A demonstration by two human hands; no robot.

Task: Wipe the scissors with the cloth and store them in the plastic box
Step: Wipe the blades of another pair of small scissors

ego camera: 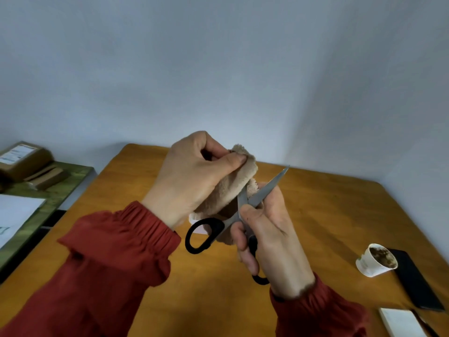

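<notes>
- the table (315,215) is orange-brown wood. both hands are raised over the middle of it, and nothing they hold rests on it.
- my left hand (192,176) is curled, with the thumb pressed against the forefinger. it pinches a fold of the beige cloth (233,188), and the rest of the cloth hangs under the palm.
- my right hand (269,229) grips the scissors (267,188) low down. the thumb is on the pivot and the fingers are wrapped round one black handle. the other handle loop sticks out free to the left.
- the blades are parted. one points up and to the right in clear air, and the other runs into the cloth.
- i judge this to be the wiping step, partway through: one blade is in the cloth and the bare one is yet to be done.
- for the next move i'd draw the cloth along the flat from pivot to tip, with my fingers behind the edge. then i'd close the blades before storing them.
- a pale rim below my left wrist is probably the plastic box (194,218), but it's mostly hidden.
- off to the right, well apart, are a paper cup (366,266) and a dark phone (418,283).
</notes>
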